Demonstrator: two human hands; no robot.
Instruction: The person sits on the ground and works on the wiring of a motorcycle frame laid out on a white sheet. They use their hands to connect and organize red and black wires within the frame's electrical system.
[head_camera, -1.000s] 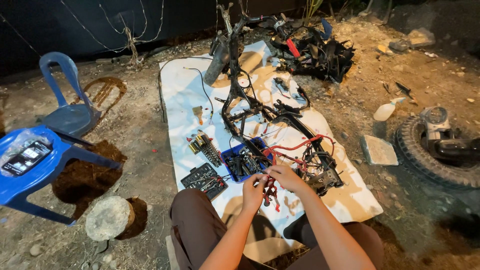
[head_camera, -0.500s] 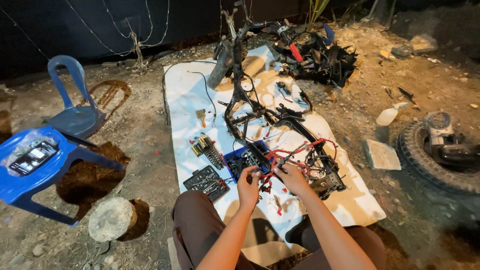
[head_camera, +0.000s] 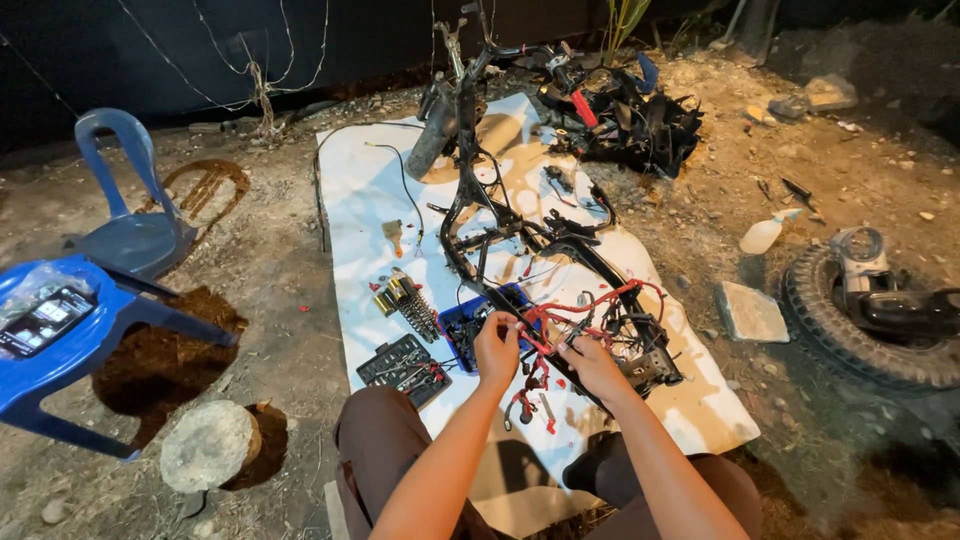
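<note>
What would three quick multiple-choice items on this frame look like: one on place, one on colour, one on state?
1. Where does the socket set lie?
A. On the white sheet, left of the hands
B. On the blue chair
C. On the tyre

2. What colour is the wiring that both hands hold?
A. Green
B. Red
C. Yellow

3. In what state is the motorbike frame?
A. Fully assembled, standing on wheels
B. Wrapped in a cover
C. Stripped bare, lying on the sheet

Answers:
1 A: the socket set sits on the white sheet, just left of the left hand.
2 B: the left hand and the right hand grip the red wiring.
3 C: the motorbike frame has no wheels or panels and rests on the sheet; a tyre lies apart on the dirt.
</note>
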